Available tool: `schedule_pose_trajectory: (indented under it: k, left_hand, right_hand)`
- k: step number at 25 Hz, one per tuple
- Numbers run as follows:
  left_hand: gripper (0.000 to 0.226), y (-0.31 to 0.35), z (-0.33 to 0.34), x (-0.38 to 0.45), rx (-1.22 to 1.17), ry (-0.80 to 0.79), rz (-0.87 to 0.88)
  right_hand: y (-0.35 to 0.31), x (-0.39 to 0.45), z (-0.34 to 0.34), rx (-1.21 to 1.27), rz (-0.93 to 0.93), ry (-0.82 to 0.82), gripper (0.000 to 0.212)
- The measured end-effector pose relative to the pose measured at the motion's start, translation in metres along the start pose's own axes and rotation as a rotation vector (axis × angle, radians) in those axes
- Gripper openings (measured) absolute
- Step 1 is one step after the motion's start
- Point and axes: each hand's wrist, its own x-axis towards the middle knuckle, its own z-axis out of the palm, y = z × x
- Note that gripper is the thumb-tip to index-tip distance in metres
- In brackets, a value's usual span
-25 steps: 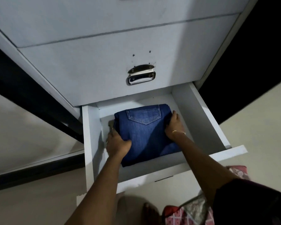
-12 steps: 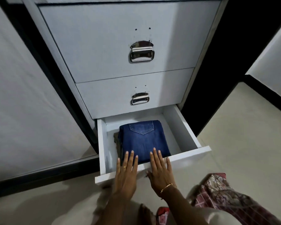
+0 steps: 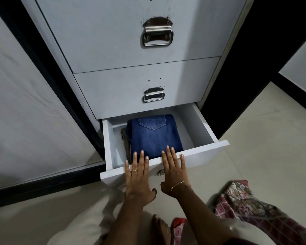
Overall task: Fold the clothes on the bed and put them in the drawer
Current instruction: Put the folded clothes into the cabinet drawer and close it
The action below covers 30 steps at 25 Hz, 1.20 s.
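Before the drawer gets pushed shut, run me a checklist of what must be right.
1. Jeans lie folded inside the drawer, nothing over its walls: ok.
2. Both palms flat on the drawer front, left hand and right hand: ok.
3. Fingertips reach over the front's top edge, where they could get pinched under the closed drawer above: not ok.
4. Olive cloth beside the jeans stays below the rim: cannot tell.
5. Drawer sits straight in its opening: ok.
6. Handle on the front is clear of the hands: ok.
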Motion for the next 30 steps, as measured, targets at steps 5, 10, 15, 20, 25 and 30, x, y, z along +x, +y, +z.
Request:
schedule_pose_trajectory:
  k: [5, 10, 15, 20, 25, 30]
  left_hand:
    - [0.119, -0.027, -0.023, 0.058, 0.006, -0.017, 0.072]
    - [0.121, -0.057, -0.038, 0.122, 0.031, 0.051, 0.123]
    - [0.118, -0.061, -0.034, 0.167, 0.126, 0.240, 0.012]
    - [0.118, -0.063, -0.014, 0.189, 0.157, 0.396, -0.092]
    - [0.114, -0.066, -0.007, 0.205, 0.191, 0.459, -0.095]
    - [0.113, -0.070, -0.003, 0.223, 0.185, 0.499, -0.136]
  right_hand:
    - [0.001, 0.061, -0.012, 0.000, -0.023, -0.024, 0.104]
    - [-0.001, 0.130, -0.019, 0.020, -0.043, 0.054, 0.108]
    - [-0.012, 0.174, -0.022, 0.093, 0.051, 0.134, 0.104]
    - [-0.021, 0.192, -0.015, 0.159, 0.081, 0.144, 0.102]
    - [-0.017, 0.205, -0.006, 0.183, 0.078, 0.179, 0.109]
    - [-0.023, 0.223, -0.003, 0.216, 0.126, 0.181, 0.105]
